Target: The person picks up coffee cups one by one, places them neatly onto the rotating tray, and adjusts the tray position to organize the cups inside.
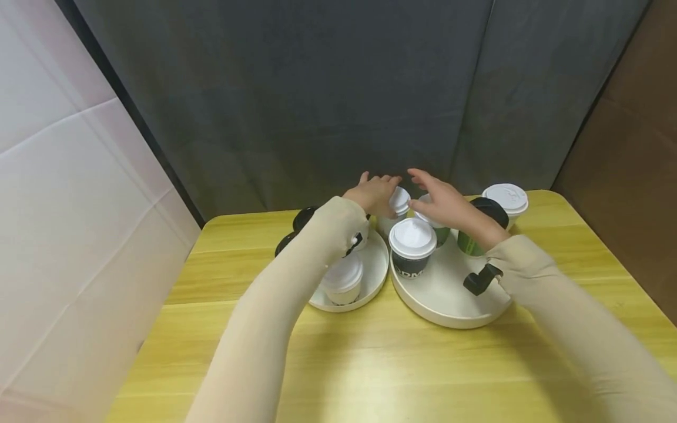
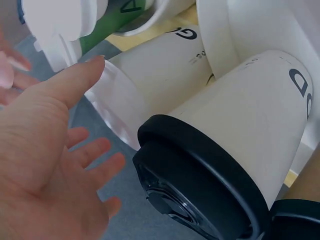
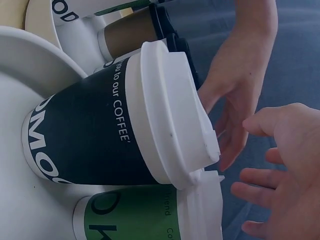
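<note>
Both hands reach over two round trays of lidded paper coffee cups. My left hand is beside a white cup with a white lid at the back; in the left wrist view, its thumb overlaps that cup's lid, and I cannot tell whether they touch. Close to it is a white cup with a black lid. My right hand has loosely spread fingers and holds nothing. It hovers behind a dark cup with a white lid and a green cup with a white lid.
The left tray also carries a white-lidded cup and black-lidded cups. On the right tray stands a green cup with a black lid. Another white-lidded cup is at the back right. Grey cloth hangs behind the wooden table.
</note>
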`<action>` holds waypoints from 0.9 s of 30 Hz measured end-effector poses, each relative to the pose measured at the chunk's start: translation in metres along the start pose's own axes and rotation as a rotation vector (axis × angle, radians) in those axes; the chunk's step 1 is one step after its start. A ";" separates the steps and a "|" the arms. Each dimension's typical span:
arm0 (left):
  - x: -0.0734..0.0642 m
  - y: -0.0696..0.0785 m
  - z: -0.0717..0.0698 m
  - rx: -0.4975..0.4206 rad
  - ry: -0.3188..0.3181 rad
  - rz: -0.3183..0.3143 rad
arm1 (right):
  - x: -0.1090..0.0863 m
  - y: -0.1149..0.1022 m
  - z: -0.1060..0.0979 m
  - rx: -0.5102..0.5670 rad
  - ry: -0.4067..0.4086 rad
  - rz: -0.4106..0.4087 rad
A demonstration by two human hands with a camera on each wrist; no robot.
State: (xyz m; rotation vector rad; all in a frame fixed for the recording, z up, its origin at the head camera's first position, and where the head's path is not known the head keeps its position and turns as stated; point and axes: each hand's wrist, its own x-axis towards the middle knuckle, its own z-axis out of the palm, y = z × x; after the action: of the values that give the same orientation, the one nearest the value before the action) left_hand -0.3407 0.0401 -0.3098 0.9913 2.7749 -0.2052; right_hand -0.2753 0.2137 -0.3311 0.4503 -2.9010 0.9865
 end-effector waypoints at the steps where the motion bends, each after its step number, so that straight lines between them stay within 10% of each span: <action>1: 0.001 0.001 0.000 0.008 -0.007 0.005 | 0.000 0.000 0.001 -0.001 -0.007 0.003; 27: -0.004 0.011 0.002 0.112 -0.047 -0.016 | 0.000 -0.003 0.009 0.005 -0.025 0.021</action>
State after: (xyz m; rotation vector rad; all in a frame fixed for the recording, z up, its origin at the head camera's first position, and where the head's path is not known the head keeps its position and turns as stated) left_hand -0.3307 0.0459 -0.3118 0.9767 2.7549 -0.3846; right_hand -0.2743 0.2058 -0.3366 0.4364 -2.9323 0.9987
